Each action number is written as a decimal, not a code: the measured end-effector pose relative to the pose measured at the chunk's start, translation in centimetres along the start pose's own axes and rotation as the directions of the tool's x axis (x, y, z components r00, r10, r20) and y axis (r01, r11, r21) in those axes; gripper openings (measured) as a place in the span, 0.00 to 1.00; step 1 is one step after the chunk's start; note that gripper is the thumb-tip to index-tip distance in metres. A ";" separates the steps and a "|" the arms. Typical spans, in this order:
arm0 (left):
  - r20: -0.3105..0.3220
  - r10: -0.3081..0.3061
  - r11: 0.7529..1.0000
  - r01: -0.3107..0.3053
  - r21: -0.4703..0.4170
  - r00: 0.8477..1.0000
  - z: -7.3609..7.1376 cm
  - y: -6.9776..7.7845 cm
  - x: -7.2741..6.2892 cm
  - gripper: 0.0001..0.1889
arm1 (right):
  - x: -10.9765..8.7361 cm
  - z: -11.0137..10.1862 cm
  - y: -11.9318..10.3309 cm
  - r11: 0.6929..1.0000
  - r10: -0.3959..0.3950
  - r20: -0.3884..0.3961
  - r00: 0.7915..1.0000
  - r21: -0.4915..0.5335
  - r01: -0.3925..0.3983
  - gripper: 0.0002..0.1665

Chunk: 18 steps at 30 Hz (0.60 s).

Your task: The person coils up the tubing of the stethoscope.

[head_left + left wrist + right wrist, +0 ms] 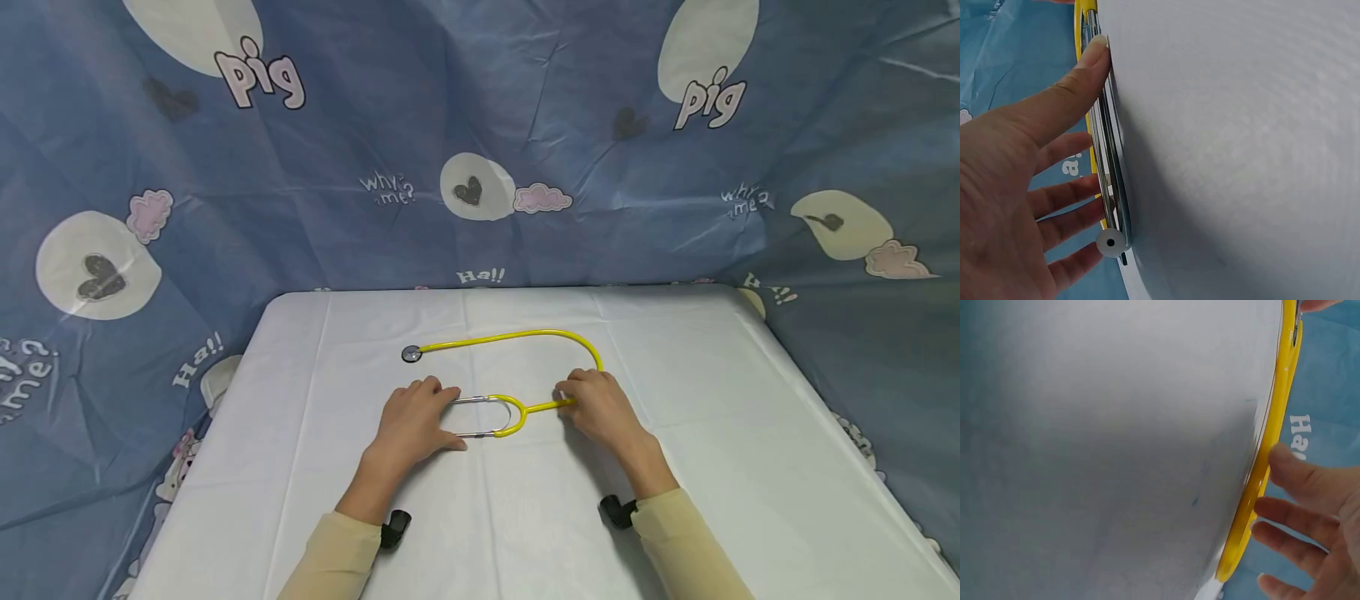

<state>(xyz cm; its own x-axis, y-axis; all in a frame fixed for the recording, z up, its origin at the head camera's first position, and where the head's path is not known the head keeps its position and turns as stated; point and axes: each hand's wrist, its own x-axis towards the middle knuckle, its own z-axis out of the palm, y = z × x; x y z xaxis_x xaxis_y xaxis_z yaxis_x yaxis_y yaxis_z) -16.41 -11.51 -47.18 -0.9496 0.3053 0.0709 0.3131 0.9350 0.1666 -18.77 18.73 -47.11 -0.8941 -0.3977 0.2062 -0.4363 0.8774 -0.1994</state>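
A stethoscope with a yellow tube (517,336) lies on the white-covered table. Its round chest piece (411,354) points left at the far end of the tube, which bends round at the right. My left hand (412,421) spans the metal ear tubes (480,399), thumb on the near side and fingers on the far side. A pale ear tip (1110,242) shows beside those fingers in the left wrist view. My right hand (600,406) holds the yellow tube right of the Y-shaped fork (522,410), thumb and forefinger at it; the other fingers are loosely bent.
The white table cover (675,533) has faint fold lines and rounded far corners. Behind it and at both sides hangs a blue printed cloth (337,225). Small black devices (617,512) sit at both wrists, by the beige sleeves (686,546).
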 end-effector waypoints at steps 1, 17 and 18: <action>0.000 -0.002 1.000 0.002 0.001 1.000 0.0 0.1 0.0 0.44 | 0.1 0.0 0.0 1.000 0.007 0.006 1.000 0.003 -0.007 0.16; -0.031 0.016 1.000 -0.016 0.024 0.999 0.1 0.3 0.0 0.34 | 0.2 0.2 0.0 1.000 0.021 0.017 1.000 -0.019 -0.020 0.09; -0.034 0.018 1.000 -0.017 0.024 0.999 0.1 0.3 0.0 0.33 | 0.2 0.1 0.0 1.000 0.024 0.016 1.000 -0.018 -0.024 0.09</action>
<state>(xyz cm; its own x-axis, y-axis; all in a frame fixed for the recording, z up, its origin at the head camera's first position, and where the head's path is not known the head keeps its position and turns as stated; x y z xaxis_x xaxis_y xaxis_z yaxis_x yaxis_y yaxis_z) -16.31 -11.20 -47.23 -0.9428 0.3156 0.1072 0.3287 0.9337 0.1420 -19.00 18.62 -47.20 -0.9059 -0.3806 0.1857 -0.4128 0.8915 -0.1866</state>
